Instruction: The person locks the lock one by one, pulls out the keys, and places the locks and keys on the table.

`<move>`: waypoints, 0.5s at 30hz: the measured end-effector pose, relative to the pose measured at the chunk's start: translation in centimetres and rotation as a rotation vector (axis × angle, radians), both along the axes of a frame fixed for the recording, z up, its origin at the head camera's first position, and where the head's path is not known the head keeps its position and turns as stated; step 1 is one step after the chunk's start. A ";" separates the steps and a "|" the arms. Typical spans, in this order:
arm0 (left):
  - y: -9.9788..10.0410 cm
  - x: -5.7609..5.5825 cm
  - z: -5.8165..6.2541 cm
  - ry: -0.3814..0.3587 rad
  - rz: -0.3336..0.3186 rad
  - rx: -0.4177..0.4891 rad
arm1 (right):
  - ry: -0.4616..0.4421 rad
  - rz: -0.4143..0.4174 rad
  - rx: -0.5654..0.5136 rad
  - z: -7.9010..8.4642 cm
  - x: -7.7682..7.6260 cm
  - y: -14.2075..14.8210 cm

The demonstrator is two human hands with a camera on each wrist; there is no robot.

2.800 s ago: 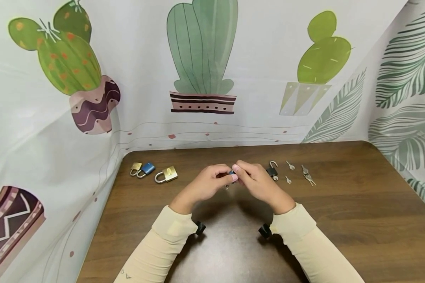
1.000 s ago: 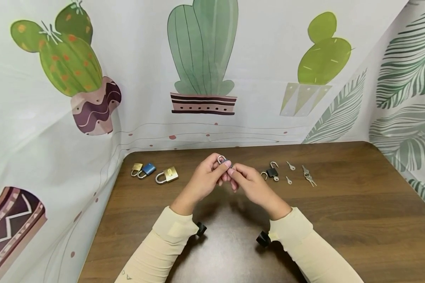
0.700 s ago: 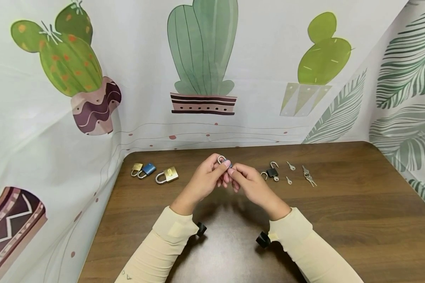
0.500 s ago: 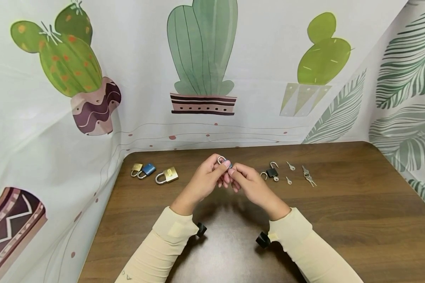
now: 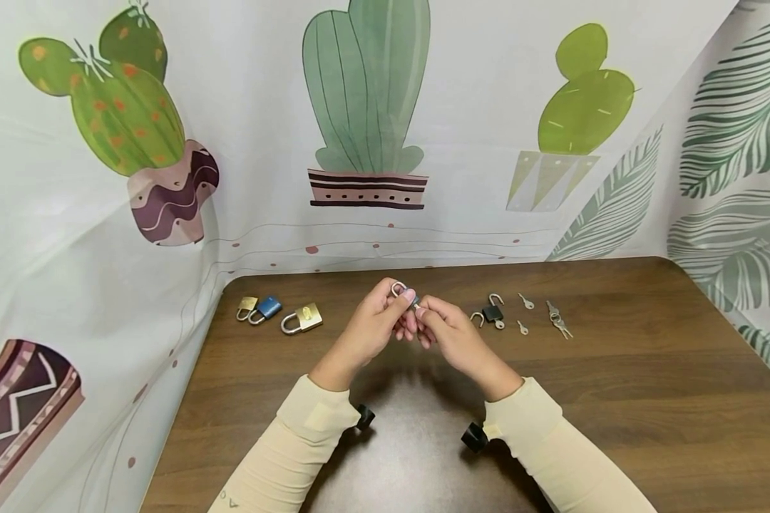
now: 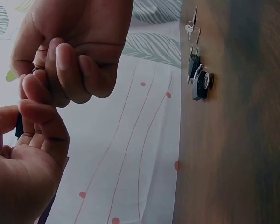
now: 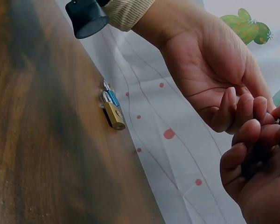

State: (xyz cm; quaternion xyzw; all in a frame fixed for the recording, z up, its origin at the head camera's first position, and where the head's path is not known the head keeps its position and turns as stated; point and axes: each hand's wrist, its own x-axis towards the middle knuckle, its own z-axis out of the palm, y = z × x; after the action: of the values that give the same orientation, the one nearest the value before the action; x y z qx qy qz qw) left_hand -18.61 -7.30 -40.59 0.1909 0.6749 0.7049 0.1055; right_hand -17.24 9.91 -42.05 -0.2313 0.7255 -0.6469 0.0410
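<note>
Between the hands: one blue lock (image 5: 415, 301), held above the table (image 5: 648, 377), its one shackle pointing up and to the left; most of the body is covered by fingers.
Hands: two, fingertips near each other. Left hand (image 5: 380, 313) pinches the blue lock between thumb and curled fingers. Right hand (image 5: 449, 324) pinches one silver bit (image 5: 416, 306) at the lock's lower end, too small to name.
Locks at far left: three, shackles seated. One small brass lock (image 5: 247, 304), one second blue lock (image 5: 269, 307) just beside it, one large brass lock (image 5: 309, 317) nearest the left hand.
Locks by the right hand: one black lock (image 5: 493, 313), shackle open; one silver shackle (image 5: 478, 313) beside it, its body hidden by the hand in the head view. Two dark bodies show in the left wrist view.
Keys: one at the black lock's lower edge, two loose keys (image 5: 527, 302) lying apart, one bunch (image 5: 557, 317) farther right, its number hard to count.
Sleeves (image 5: 272, 449): two, cream, each with one black camera (image 5: 475, 437) at the cuff.
Backdrop (image 5: 250, 142): one white cloth behind the table, three whole cacti (image 5: 366, 92) printed on it.
</note>
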 end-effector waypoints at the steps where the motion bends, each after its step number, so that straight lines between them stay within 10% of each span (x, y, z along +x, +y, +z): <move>1: 0.0 0.0 0.0 0.001 -0.002 0.002 | -0.002 0.001 -0.004 0.0 0.0 0.0; 15: 0.2 -0.2 -0.2 -0.010 -0.004 0.055 | 0.016 -0.033 0.037 0.0 -0.1 0.2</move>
State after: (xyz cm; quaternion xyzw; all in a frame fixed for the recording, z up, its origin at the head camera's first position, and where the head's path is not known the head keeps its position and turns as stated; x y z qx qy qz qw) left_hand -18.80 -7.10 -40.75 0.1916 0.6544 0.7238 0.1053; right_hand -17.35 10.08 -42.03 -0.2238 0.7414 -0.6320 0.0289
